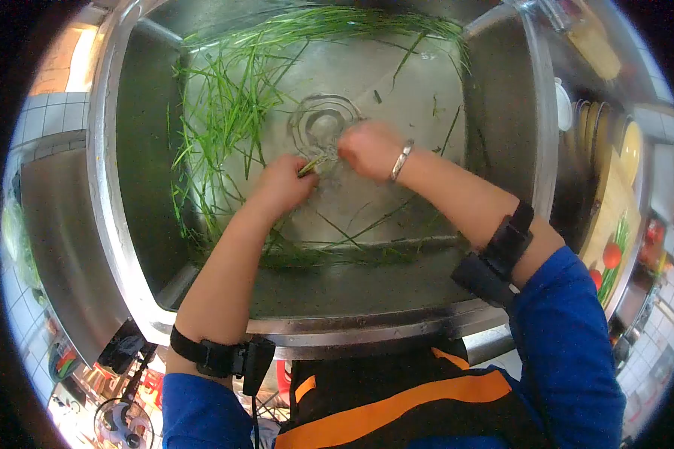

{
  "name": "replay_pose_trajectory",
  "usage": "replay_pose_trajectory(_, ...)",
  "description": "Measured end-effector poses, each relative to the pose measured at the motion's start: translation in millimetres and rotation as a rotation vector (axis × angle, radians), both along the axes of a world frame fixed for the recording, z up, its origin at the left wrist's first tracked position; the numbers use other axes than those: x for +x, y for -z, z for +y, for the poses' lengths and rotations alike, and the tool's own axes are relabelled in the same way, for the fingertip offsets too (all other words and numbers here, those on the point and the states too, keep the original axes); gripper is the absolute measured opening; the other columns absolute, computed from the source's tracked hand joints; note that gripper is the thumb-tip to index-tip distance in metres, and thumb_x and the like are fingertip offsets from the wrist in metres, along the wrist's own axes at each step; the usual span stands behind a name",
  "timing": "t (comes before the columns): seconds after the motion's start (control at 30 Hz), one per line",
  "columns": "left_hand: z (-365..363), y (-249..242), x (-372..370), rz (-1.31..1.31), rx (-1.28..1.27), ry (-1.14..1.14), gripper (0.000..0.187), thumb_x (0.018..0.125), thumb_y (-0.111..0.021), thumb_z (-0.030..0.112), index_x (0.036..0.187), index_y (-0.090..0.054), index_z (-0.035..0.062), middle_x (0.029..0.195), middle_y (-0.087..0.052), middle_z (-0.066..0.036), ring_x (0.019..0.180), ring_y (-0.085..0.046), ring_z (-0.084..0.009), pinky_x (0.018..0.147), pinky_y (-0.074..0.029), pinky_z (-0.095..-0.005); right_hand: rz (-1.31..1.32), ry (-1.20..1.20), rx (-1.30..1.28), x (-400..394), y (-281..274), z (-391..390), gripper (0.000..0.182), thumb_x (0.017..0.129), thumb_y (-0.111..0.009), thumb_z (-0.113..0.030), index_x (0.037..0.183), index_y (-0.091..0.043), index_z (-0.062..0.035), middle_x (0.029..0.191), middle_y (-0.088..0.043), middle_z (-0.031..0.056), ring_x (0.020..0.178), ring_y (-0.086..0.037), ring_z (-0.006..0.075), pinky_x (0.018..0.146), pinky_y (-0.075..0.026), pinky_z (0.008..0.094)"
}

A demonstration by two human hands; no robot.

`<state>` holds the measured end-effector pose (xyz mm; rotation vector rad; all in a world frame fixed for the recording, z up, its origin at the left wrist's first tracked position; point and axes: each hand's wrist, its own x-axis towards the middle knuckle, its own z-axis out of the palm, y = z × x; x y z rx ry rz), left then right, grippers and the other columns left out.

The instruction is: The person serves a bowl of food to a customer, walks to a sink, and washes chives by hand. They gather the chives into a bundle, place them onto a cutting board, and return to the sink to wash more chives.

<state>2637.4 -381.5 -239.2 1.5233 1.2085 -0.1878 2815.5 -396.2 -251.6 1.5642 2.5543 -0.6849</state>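
Water lies in a large metal sink with long thin green garlic chives floating in it, massed along the left and far sides. Near the middle, my left hand is closed around a small bunch of chives, whose ends stick out past the thumb. My right hand, with a silver bracelet on its wrist, is curled at the water just right of that bunch. Motion blur and splashing hide what its fingers hold, if anything. Ripples spread around the round drain just beyond both hands.
On the right, a wooden board leans beside plates outside the sink. A metal counter stands to the left. Loose chive strands drift near the sink's front wall. Dark straps with devices sit on both forearms.
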Motion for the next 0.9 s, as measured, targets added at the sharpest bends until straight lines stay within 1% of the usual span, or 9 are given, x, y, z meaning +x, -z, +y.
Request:
replay_pose_trajectory(0.07, 4.0, 4.2, -5.1, 0.184, 0.196, 0.186, 0.019, 0.074, -0.051, 0.016, 0.08, -0.055, -0.0014, 0.071, -0.057, -0.013, 0.063, -0.054, -0.0201, 0.058, -0.042, -0.03, -0.01, 0.051, -0.093, 7.8, -13.8, 6.0, 0.015, 0.064, -0.053, -0.017, 0.074, -0.058, -0.0077, 0.068, -0.056, 0.0108, 0.064, -0.054, 0.0271, 0.054, -0.042, 0.0372)
replay_pose_trajectory(0.17, 1.1, 17.8, -16.7, 0.093, 0.148, 0.027, 0.02, 0.074, -0.048, 0.013, 0.083, -0.052, -0.0044, 0.073, -0.056, -0.018, 0.065, -0.055, -0.026, 0.059, -0.042, -0.033, 0.053, -0.066, -0.302, 0.7, -24.3, -8.2, 0.017, 0.062, -0.054, -0.018, 0.077, -0.058, -0.01, 0.071, -0.056, 0.0112, 0.068, -0.054, 0.029, 0.057, -0.042, 0.0393)
replay_pose_trajectory(0.27, 7.0, 10.8, -12.8, 0.017, 0.038, -0.112, 0.02, 0.076, -0.048, 0.015, 0.086, -0.049, -0.0021, 0.066, -0.055, -0.014, 0.062, -0.054, -0.0217, 0.057, -0.042, -0.0313, 0.044, -0.364, -0.466, -12.4, -32.1, -43.5, 0.015, 0.063, -0.054, -0.019, 0.074, -0.059, -0.0101, 0.07, -0.057, 0.0123, 0.066, -0.055, 0.0301, 0.057, -0.043, 0.0394)
replay_pose_trajectory(0.37, 8.9, 2.3, -14.1, -0.218, -0.244, -0.419, 0.018, 0.076, -0.049, 0.017, 0.087, -0.048, 0.0018, 0.058, -0.049, -0.005, 0.056, -0.05, -0.0146, 0.049, -0.039, -0.028, -0.147, -0.341, -0.735, -19.0, -25.6, -36.5, 0.023, 0.066, -0.054, -0.022, 0.084, -0.06, -0.0089, 0.076, -0.06, 0.0107, 0.072, -0.058, 0.0246, 0.062, -0.045, 0.0379)
replay_pose_trajectory(0.5, 11.8, -12.7, -15.3, -0.141, -0.337, -0.352, 0.013, 0.077, -0.053, 0.02, 0.081, -0.053, 0.0078, 0.054, -0.041, 0.003, 0.046, -0.037, -0.0078, 0.041, -0.03, -0.0218, -0.099, 0.397, -0.289, 31.7, -0.6, 9.3, 0.02, 0.066, -0.054, -0.022, 0.071, -0.06, -0.0038, 0.067, -0.059, 0.0098, 0.06, -0.057, 0.0261, 0.057, -0.045, 0.035)
replay_pose_trajectory(0.53, 12.4, -13.2, -13.5, -0.102, -0.288, -0.264, 0.014, 0.076, -0.054, 0.021, 0.08, -0.054, 0.0075, 0.054, -0.039, 0.003, 0.045, -0.035, -0.0071, 0.039, -0.029, -0.0213, -0.105, 0.397, -0.287, 38.0, -7.3, 14.7, 0.02, 0.066, -0.054, -0.022, 0.071, -0.06, -0.0038, 0.067, -0.059, 0.0098, 0.06, -0.057, 0.0261, 0.057, -0.045, 0.035)
replay_pose_trajectory(0.6, 11.0, -16.2, -8.7, -0.159, -0.333, -0.318, 0.014, 0.075, -0.056, 0.021, 0.08, -0.056, 0.0078, 0.054, -0.039, 0.004, 0.045, -0.035, -0.0065, 0.039, -0.028, -0.0209, 0.191, 0.523, -0.483, 45.2, -23.1, 22.6, 0.019, 0.071, -0.053, -0.023, 0.071, -0.062, -0.006, 0.062, -0.059, 0.0048, 0.055, -0.054, 0.0134, 0.049, -0.043, 0.0266)
replay_pose_trajectory(0.7, 7.4, -16.3, -1.4, -0.225, -0.389, -0.423, 0.015, 0.074, -0.057, 0.022, 0.082, -0.058, 0.0083, 0.054, -0.041, 0.004, 0.045, -0.035, -0.0056, 0.038, -0.027, -0.0199, 0.401, 0.578, -0.84, 33.7, -43.0, 19.8, 0.024, 0.075, -0.052, -0.029, 0.076, -0.062, -0.0067, 0.06, -0.058, -0.0006, 0.054, -0.051, 0.0064, 0.046, -0.04, 0.0209)
replay_pose_trajectory(0.9, 4.2, -15.5, 4.0, -0.277, -0.394, -0.477, 0.018, 0.075, -0.056, 0.022, 0.084, -0.057, 0.0066, 0.058, -0.046, 0.003, 0.046, -0.038, -0.0052, 0.037, -0.025, -0.0181, 0.643, 0.649, -1.063, 26.6, -33.9, 11.7, 0.026, 0.079, -0.049, -0.032, 0.087, -0.06, -0.0094, 0.065, -0.059, -0.0013, 0.056, -0.051, 0.0043, 0.043, -0.036, 0.0188)
